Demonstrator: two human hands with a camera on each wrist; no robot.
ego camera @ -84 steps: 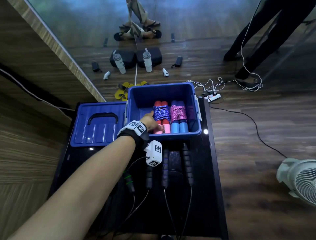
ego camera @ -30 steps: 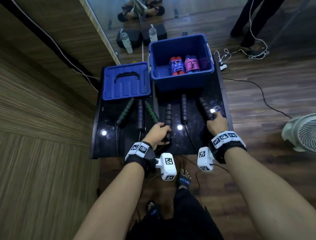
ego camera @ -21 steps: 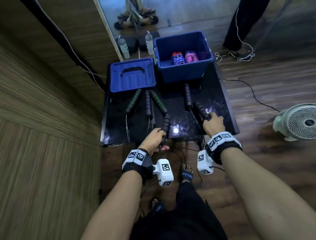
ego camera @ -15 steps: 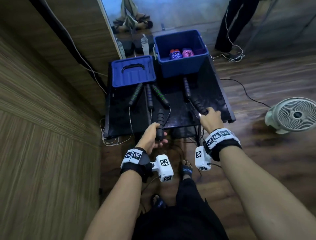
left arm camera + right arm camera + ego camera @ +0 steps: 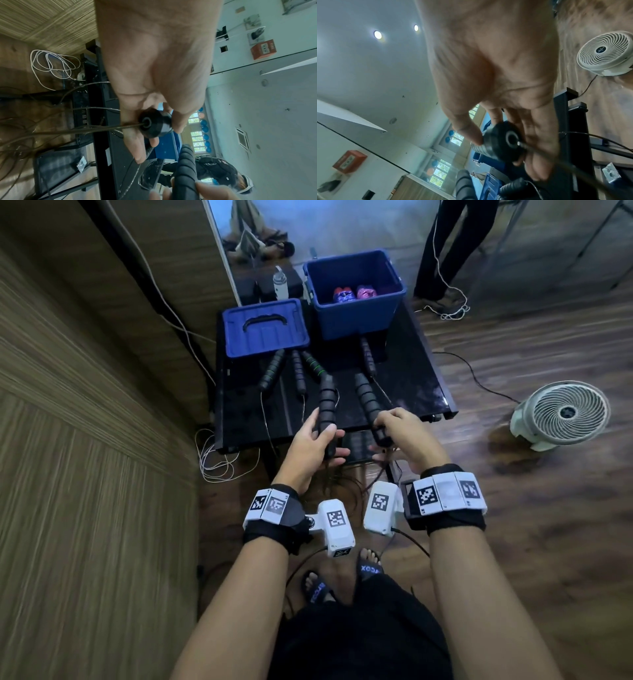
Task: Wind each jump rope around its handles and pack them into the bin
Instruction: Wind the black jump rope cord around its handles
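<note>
Gripping one black ribbed handle [image 5: 325, 402] in curled fingers, the left hand [image 5: 310, 445] mirrors the right hand [image 5: 406, 434], closed round the other handle [image 5: 368, 402]. Wrist views alone show the cord [image 5: 85, 130] leaving each end cap below the fingertips. Beyond the fingers stands the blue bin [image 5: 356, 316].

Ribbed foam handles [image 5: 326, 402] — glossy black table [image 5: 404, 378], plastic bin [image 5: 356, 316]

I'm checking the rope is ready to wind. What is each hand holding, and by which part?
The left hand grips one black handle near its cord end; the right hand grips the other black handle likewise.
</note>
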